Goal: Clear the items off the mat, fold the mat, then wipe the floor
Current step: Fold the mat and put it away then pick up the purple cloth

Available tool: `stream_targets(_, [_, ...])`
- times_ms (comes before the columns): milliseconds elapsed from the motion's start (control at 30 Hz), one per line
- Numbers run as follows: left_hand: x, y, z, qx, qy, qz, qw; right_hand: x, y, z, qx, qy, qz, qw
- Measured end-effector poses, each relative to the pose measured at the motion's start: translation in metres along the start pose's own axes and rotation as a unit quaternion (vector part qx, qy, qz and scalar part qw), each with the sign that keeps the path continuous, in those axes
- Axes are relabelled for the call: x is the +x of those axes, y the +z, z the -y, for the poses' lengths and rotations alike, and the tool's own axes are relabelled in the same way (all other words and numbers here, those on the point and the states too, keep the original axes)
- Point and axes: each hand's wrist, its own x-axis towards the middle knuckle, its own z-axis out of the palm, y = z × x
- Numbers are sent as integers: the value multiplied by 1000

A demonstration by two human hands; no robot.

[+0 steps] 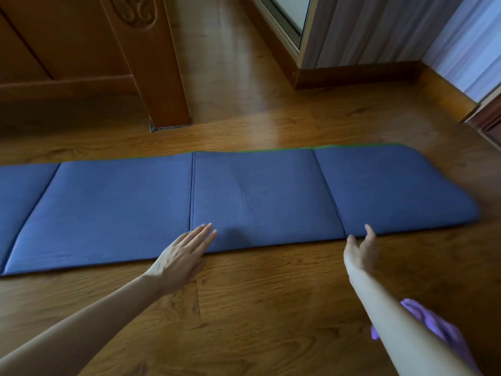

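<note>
Lying flat on the wooden floor (257,308), the blue folding mat (244,196) runs its long axis left to right straight ahead of the person, bare of items, with creases dividing it into panels. Both hands reach for its near long edge, empty and with fingers straight. The left hand (181,256) hovers over or touches the edge by the middle crease; which, I cannot tell. The right hand (362,251), thumb up, is just short of the edge at the right-hand crease, nearer the mat's right end. Folding probably starts from that end, turning the end panel leftward. A purple cloth (439,329) lies on the floor beside the right forearm.
</note>
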Motion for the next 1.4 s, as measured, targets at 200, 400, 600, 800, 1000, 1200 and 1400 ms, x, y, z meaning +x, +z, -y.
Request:
stream_targets(200, [66, 1, -55, -121, 1, 31, 992, 15, -10, 5, 90, 99, 36, 990])
stream_targets(400, [134, 6, -93, -77, 29, 68, 994, 37, -20, 3, 159, 137, 74, 975])
stream_targets(600, [157, 34, -100, -12, 38, 17, 999, 63, -26, -7, 207, 165, 67, 962])
stream_targets(800, [159, 46, -94, 11, 42, -5, 999, 80, -26, -6, 306, 253, 27, 917])
stream_targets(1000, [154, 42, -93, -8, 25, 49, 998, 86, -19, 4, 361, 278, 33, 889])
stream_targets(1200, [151, 38, -93, -17, 21, 74, 997, 74, -18, 8, 288, 146, -6, 946])
stream_targets(1400, [136, 32, -89, -70, 3, 10, 997, 57, -18, 15, 126, -73, -43, 988])
